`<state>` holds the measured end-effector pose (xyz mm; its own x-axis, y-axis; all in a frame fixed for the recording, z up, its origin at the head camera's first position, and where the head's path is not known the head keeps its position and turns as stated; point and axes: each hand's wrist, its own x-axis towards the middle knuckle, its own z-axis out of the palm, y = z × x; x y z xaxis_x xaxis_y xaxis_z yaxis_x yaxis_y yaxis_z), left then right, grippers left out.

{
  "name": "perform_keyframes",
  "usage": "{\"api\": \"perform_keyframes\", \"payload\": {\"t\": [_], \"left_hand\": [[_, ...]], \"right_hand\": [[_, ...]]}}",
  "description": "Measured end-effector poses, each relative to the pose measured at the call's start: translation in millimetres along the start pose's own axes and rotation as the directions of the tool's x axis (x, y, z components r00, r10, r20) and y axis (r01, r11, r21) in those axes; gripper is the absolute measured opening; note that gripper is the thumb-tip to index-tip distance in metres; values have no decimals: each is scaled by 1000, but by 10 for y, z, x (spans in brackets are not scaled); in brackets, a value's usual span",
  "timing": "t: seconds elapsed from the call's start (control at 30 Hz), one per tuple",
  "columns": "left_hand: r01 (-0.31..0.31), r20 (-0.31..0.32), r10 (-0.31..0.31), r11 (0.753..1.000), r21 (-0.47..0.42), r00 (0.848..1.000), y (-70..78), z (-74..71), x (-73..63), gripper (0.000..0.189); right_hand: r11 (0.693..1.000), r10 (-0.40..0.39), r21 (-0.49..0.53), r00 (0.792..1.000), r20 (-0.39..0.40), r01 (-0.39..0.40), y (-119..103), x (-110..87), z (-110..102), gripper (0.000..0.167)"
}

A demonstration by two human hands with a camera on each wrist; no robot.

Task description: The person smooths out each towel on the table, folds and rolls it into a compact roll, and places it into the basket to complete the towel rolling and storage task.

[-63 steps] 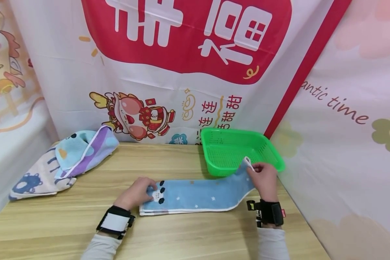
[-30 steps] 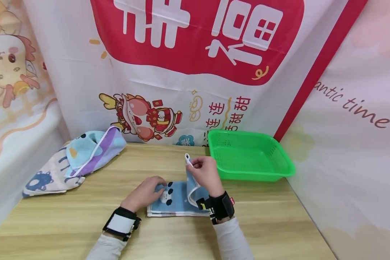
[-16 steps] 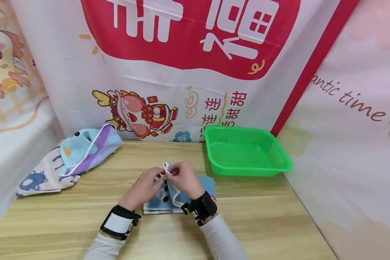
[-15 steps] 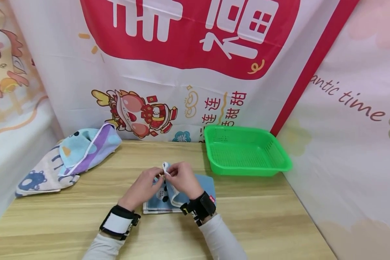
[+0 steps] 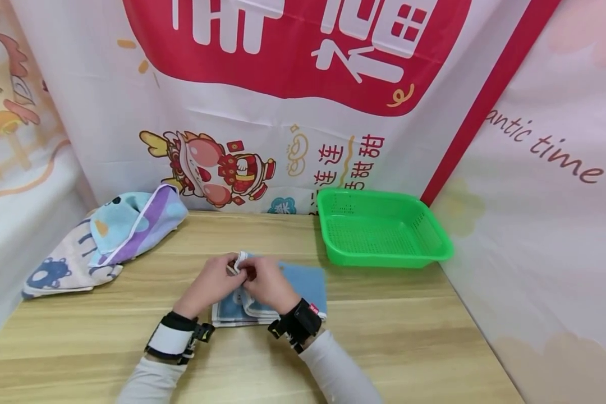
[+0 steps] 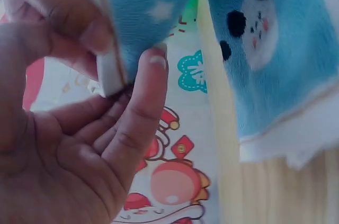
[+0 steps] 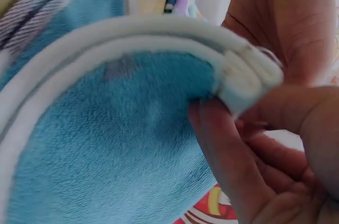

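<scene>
Back banner (image 5: 242, 120): white 福 on red; smaller red 连连 and 甜甜 below.
Right-side cloth (image 5: 540, 235): "antic time" in brown.
Wristband tag (image 5: 313, 308): red, too small to read.
Blue towel (image 5: 305, 283): folded, mid-desk (image 5: 399, 342), 1 white-trimmed edge lifted between 2 hands.
Left hand (image 5: 211, 287): thumb and fingers pinching that edge.
Right hand (image 5: 269, 283): fingers clamped on it, just beside.
Green basket (image 5: 384, 260): desk's far right corner.

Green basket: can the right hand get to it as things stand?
Likely yes: nothing visible blocks the way to the green basket, though the right hand is pinching the blue towel.
</scene>
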<state>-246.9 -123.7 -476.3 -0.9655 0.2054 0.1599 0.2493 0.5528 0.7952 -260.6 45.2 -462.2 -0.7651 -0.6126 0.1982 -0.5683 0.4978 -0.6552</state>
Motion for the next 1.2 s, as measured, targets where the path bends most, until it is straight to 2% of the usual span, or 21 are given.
{"api": "perform_keyframes", "payload": {"t": [0.1, 0.2, 0.33, 0.4, 0.57, 0.63, 0.73, 0.8, 0.93, 1.1, 1.2], "left_hand": [[18, 9, -18, 1000, 17, 1000, -47, -51, -23, 19], [33, 0, -33, 999, 28, 999, -87, -70, -32, 32], [55, -36, -55, 998, 22, 998, -57, -65, -14, 44], [66, -55, -65, 998, 10, 996, -14, -76, -21, 44], [75, -90, -79, 996, -51, 993, 106, -170, -79, 48], [84, -101, -91, 994, -63, 991, 110, -211, -106, 46], [108, -107, -114, 993, -56, 988, 59, -257, -129, 41], [125, -101, -131, 990, -58, 986, 17, -274, -137, 41], [158, -81, -160, 987, -34, 984, -12, -327, -155, 51], [197, -41, -197, 980, -1, 980, -64, -396, -172, 57], [234, -14, -234, 971, 40, 972, -115, -423, -189, 60]], "right_hand": [[999, -43, 22, 992, 119, 40, 12, 21, 19, 27], [999, -16, 49, 986, 163, 8, 60, 12, -56, 32], [990, 91, 107, 995, 49, -95, 234, -30, -309, 29], [987, 132, 91, 991, -4, -131, 365, -53, -418, 24], [961, 277, -18, 961, -25, -277, 665, -135, -592, 29], [937, 348, -37, 937, -16, -348, 747, -157, -625, 33], [915, 401, -52, 916, 5, -400, 845, -169, -630, 33], [913, 407, -56, 913, 34, -405, 897, -167, -615, 29], [928, 370, -66, 926, 70, -366, 968, -163, -602, 18], [931, 364, -69, 928, 77, -359, 974, -162, -642, 15], [933, 359, -62, 930, 72, -355, 960, -147, -639, 13]]}}
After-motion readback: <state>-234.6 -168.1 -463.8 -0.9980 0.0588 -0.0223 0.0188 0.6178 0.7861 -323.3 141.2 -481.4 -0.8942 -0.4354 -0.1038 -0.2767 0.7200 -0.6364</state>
